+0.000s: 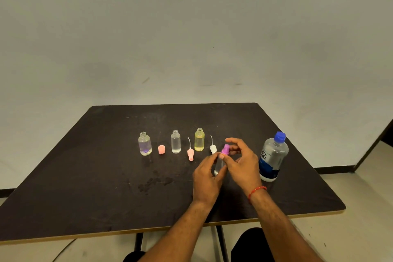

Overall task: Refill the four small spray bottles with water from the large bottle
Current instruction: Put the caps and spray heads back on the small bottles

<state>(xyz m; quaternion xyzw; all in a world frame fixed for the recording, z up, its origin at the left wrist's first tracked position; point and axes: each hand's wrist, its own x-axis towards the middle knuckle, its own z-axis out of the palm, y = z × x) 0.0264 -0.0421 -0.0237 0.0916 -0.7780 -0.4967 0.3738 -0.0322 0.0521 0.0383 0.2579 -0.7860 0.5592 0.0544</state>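
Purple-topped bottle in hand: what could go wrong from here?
1. The left hand grips the small bottle while the right hand pinches its purple spray head; a slip could tip it onto the table.
2. The yellow bottle stands uncapped just beyond the hands; a careless reach might knock it over.
3. The large bottle stands close to the right wrist; a swing could topple it, though its blue cap is on.
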